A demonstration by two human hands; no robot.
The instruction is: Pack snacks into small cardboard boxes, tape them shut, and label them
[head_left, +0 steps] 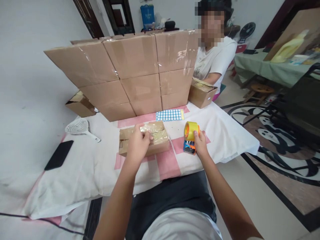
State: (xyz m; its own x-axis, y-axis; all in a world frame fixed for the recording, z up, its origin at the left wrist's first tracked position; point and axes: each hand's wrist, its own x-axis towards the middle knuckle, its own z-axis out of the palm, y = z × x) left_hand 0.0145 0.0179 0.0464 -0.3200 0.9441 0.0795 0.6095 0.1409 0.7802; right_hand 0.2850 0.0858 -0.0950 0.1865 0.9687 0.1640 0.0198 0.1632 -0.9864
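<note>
The left hand point(138, 143) is lying over the near side of a small taped cardboard box point(160, 133), fingertips bending onto its top; whether it is gripping or only pressing, I cannot tell. Well apart to its right, the right hand point(200, 145) is clasping a tape dispenser point(191, 133) standing just beside the box. A blue sticker sheet point(170, 115) is lying beyond both hands.

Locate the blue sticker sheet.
In the head view, the blue sticker sheet lies at the foot of the stacked cartons, just beyond the small box under the left hand and the tape dispenser in the right hand.
</note>
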